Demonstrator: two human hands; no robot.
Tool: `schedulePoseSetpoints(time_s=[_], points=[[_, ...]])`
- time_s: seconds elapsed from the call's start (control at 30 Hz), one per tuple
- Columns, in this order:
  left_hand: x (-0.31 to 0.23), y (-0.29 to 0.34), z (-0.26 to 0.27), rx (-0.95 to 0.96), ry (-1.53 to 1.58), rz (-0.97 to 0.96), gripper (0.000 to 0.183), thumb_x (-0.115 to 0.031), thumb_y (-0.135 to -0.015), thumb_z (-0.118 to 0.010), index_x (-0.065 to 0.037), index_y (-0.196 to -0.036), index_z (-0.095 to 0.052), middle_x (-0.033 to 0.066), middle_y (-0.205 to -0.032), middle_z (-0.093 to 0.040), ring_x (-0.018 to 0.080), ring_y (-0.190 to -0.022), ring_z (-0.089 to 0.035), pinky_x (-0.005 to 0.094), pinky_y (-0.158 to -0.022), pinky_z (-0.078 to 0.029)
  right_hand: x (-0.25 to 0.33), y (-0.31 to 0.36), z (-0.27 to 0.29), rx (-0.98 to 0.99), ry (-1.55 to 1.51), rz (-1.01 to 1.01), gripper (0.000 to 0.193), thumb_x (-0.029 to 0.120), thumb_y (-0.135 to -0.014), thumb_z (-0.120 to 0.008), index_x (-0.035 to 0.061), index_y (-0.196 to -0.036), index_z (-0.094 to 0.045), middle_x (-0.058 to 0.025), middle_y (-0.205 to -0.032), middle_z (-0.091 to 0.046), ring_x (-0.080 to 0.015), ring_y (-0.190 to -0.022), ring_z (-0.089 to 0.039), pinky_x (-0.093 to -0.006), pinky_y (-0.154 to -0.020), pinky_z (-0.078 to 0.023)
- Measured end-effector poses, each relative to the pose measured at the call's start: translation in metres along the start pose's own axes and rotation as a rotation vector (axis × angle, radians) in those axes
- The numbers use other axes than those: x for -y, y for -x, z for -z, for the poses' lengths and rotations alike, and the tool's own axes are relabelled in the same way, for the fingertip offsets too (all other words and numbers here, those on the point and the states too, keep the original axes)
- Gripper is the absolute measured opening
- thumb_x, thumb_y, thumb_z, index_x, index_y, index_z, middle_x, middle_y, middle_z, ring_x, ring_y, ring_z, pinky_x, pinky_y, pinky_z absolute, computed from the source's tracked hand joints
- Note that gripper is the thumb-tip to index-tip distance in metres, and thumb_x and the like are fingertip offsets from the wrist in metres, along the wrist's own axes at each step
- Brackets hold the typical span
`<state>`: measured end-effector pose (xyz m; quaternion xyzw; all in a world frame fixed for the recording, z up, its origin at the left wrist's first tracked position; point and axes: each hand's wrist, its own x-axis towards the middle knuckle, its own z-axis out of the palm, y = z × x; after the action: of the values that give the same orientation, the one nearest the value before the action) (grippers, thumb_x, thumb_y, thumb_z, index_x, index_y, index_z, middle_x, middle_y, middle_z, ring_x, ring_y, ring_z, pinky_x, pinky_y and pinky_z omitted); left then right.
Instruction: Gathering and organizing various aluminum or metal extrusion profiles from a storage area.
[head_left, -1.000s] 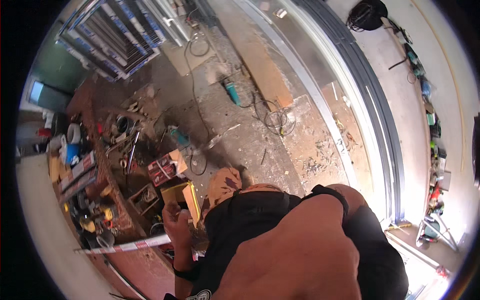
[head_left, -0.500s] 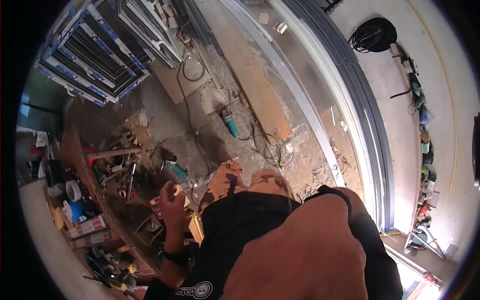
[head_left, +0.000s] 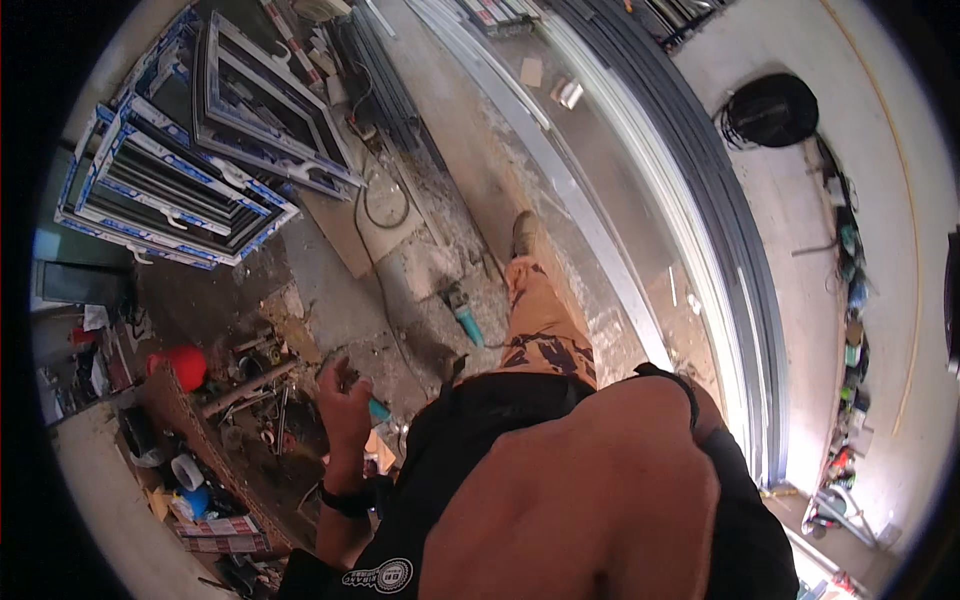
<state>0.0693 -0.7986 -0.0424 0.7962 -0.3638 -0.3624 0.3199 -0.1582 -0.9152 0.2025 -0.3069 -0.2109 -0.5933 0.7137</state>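
My left hand [head_left: 344, 408] is raised at my left side, its fingers loosely bent and apart, with nothing visible between them. A dark band circles that wrist. Just behind the hand, a teal power tool [head_left: 378, 411] is partly hidden by it. Further ahead on the dusty floor, a teal angle grinder [head_left: 467, 322] lies with its cord. My right hand is out of the picture. One leg in patterned orange trousers [head_left: 545, 325] stretches forward, the shoe on the floor.
Framed window sashes [head_left: 180, 205] lean at the far left. A cluttered workbench [head_left: 205, 430] and a red bucket [head_left: 180, 367] stand left. Long grey and white profiles [head_left: 690, 190] run along the right. A black cable coil [head_left: 770, 110] lies beyond them. A cord [head_left: 385, 300] crosses the floor.
I have stepped forward, one leg now stretched ahead. The sashes and profiles have shifted in view. My left hand stays at my side, its fingers a little more spread.
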Motion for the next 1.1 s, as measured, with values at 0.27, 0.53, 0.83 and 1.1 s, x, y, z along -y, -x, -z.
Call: schedulePoseSetpoints(time_s=[0.27,0.53,0.83,1.1], points=[[-0.057,-0.099,-0.064,-0.028,-0.404,-0.018,0.045,-0.017,-0.072,-0.068,0.002,-0.112,-0.058,0.0224,-0.112,-0.057,0.0369,-0.104,-0.057,0.0413,-0.091,-0.045,0.109,-0.064,0.261,-0.162,1.211,-0.898,0.048,0.003,-0.080,-0.060,0.0072,-0.128,-0.054,-0.0119,-0.111,-0.059,-0.0213,-0.098,-0.061,-0.0315,-0.079,-0.050],[-0.093,-0.176,-0.090,0.047,-0.503,0.309,0.049,-0.026,-0.073,-0.068,0.001,-0.113,-0.059,0.0227,-0.117,-0.057,0.0391,-0.111,-0.052,0.0446,-0.098,-0.042,0.173,-0.118,0.364,0.327,1.705,-1.311,0.040,0.014,-0.080,-0.062,0.0082,-0.119,-0.057,-0.0169,-0.105,-0.063,-0.0360,-0.097,-0.061,-0.0429,-0.083,-0.050],[-0.134,-0.354,-0.092,-0.122,-0.401,0.243,0.051,-0.028,-0.074,-0.067,0.002,-0.115,-0.058,0.0249,-0.119,-0.055,0.0386,-0.115,-0.051,0.0435,-0.100,-0.041,0.125,-0.215,0.450,0.556,1.819,-1.237,0.032,0.009,-0.074,-0.066,0.0069,-0.106,-0.062,-0.0130,-0.091,-0.062,-0.0330,-0.085,-0.062,-0.0420,-0.074,-0.050],[-0.199,-0.459,-0.077,-0.164,-0.303,0.199,0.054,-0.027,-0.075,-0.068,0.003,-0.118,-0.057,0.0244,-0.122,-0.054,0.0384,-0.116,-0.050,0.0427,-0.100,-0.041,0.104,-0.323,0.514,0.495,1.920,-1.374,0.025,0.016,-0.077,-0.067,0.0082,-0.102,-0.066,-0.0134,-0.088,-0.065,-0.0326,-0.082,-0.065,-0.0421,-0.073,-0.051]])
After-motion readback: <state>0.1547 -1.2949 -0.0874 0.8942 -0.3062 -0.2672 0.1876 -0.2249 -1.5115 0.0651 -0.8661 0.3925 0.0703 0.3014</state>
